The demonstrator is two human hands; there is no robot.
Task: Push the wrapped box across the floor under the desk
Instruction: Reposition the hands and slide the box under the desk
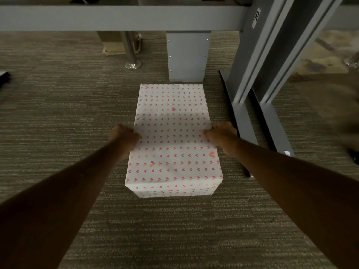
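The wrapped box [172, 138], white paper with small pink and orange hearts, lies lengthwise on the grey-brown carpet under the desk's grey crossbeam [116, 18]. Its far end almost touches a grey metal panel [187, 55]. My left hand [124, 137] grips the box's left side about midway, thumb on the top edge. On the opposite side, my right hand [221, 135] holds the right edge the same way. Both forearms reach in from the bottom corners.
A grey desk leg with long feet [250, 121] stands close to the box's right side. A chrome post with a round foot [132, 64] and a cardboard piece [112, 43] are at the back left. A dark object [3, 75] sits at the left edge.
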